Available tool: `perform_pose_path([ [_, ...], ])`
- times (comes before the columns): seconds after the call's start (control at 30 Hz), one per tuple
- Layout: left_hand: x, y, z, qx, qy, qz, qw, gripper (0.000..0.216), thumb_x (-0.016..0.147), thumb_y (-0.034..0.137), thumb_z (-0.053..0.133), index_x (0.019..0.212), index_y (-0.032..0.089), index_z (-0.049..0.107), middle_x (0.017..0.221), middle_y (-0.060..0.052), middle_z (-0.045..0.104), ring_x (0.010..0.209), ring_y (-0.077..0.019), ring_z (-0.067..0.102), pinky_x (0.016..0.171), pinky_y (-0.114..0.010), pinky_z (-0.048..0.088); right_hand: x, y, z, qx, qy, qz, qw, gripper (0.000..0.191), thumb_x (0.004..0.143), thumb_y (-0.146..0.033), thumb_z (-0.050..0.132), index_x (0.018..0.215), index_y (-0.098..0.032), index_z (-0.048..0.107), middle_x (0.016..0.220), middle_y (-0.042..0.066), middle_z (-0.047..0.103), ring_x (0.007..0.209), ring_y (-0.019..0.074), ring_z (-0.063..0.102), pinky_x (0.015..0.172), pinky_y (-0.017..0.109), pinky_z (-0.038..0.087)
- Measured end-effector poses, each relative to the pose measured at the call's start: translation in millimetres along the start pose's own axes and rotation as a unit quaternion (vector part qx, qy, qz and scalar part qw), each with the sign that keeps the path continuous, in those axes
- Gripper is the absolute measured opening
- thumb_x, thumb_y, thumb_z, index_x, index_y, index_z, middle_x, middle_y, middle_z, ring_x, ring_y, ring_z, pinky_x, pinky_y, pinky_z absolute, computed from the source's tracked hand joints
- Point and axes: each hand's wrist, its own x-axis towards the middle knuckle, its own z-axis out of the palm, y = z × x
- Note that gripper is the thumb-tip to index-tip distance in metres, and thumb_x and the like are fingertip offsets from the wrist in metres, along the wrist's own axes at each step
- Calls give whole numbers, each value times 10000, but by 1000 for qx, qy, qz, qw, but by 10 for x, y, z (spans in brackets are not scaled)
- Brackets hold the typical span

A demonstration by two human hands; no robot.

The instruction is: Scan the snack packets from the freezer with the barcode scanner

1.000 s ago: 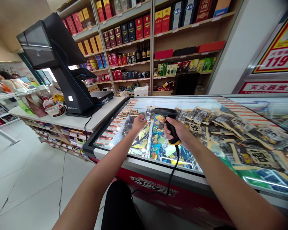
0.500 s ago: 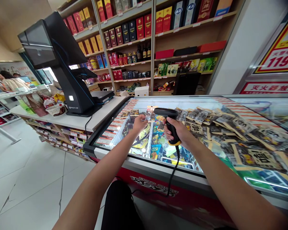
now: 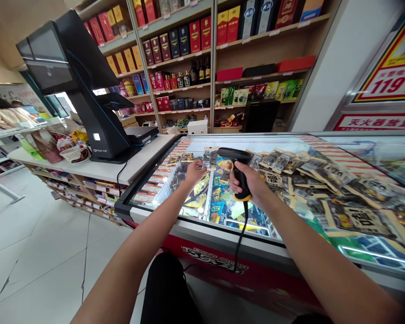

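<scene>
My right hand is wrapped round the grip of a black and yellow barcode scanner, its head pointing left over the freezer's glass top. From the handle a black cable hangs down past the freezer's front. My left hand has its fingers closed at the left edge of a small snack packet, just left of the scanner's head; the fingertips are partly hidden. Two similar packets lie on the glass beyond my left hand. To the right spreads a loose pile of snack packets.
A chest freezer with frozen goods under its glass stands before me. On the counter at left is a point-of-sale terminal, near a paper tub. Shelves with boxes and bottles line the back. People are far left.
The packet by my left hand looks more upright, and the reddish light on it is gone. Both hands keep nearly the same place, while the view has shifted slightly.
</scene>
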Motion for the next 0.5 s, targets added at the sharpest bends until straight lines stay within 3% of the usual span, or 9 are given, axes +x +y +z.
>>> perform_pose_path([
  [0.2, 18, 82, 25, 2, -35, -34, 999, 84, 946, 209, 719, 921, 191, 641, 903, -84, 789, 821, -234, 799, 720, -302, 549, -110, -392, -148, 94, 15, -68, 993, 429, 833, -581, 841, 963, -243, 611, 566, -87, 408, 404, 72, 320, 408, 233, 335],
  [0.33, 3, 72, 71, 38, -43, -34, 998, 115, 937, 237, 758, 1017, 176, 704, 877, -98, 799, 856, -273, 803, 800, -352, 574, -257, -623, -235, 122, 8, -97, 988, 422, 839, -596, 819, 995, -266, 608, 566, -108, 331, 386, 75, 228, 393, 248, 306],
  [0.43, -25, 41, 73, 144, -58, 30, 987, 179, 920, 233, 774, 1089, 178, 755, 1038, -134, 815, 1043, -310, 778, 992, -411, 561, -325, -671, -268, 123, 18, -105, 987, 425, 827, -602, 819, 1005, -277, 612, 560, -116, 317, 386, 87, 220, 393, 263, 286],
  [0.5, -43, 28, 53, 267, -79, 99, 955, 231, 964, 286, 725, 1157, 171, 779, 1201, -171, 794, 1228, -345, 716, 1136, -463, 496, -344, -662, -329, 176, -6, -108, 978, 386, 840, -542, 820, 1033, -280, 612, 555, -125, 338, 390, 81, 224, 406, 254, 270],
])
